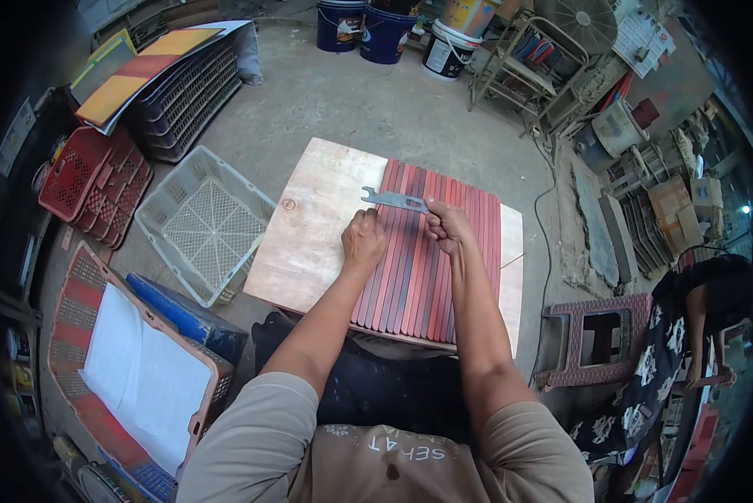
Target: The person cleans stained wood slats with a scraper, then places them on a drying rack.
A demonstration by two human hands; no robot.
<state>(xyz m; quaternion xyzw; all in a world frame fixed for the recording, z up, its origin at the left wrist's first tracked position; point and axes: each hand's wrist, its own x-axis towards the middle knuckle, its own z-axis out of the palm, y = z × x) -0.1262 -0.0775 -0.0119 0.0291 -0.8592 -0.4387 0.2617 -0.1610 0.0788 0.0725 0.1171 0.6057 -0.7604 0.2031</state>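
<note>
A flat grey metal wrench [396, 200], with an open jaw at its left end and a slot near its right end, is held level above a row of reddish wooden strips [410, 285]. My right hand [447, 225] is closed around its slotted end. My left hand [365, 241] is closed at the left edge of the strips, just below the wrench's jaw. What its fingers hold, if anything, is hidden. The strips lie side by side on a pale wooden board [301, 226], running away from me.
To the left stand a white crate [160, 220], a red crate [116, 180] and an orange crate [70, 335]. Buckets [385, 35] are at the back. A plastic stool [557, 339] stands at right, near another person's arm [697, 335].
</note>
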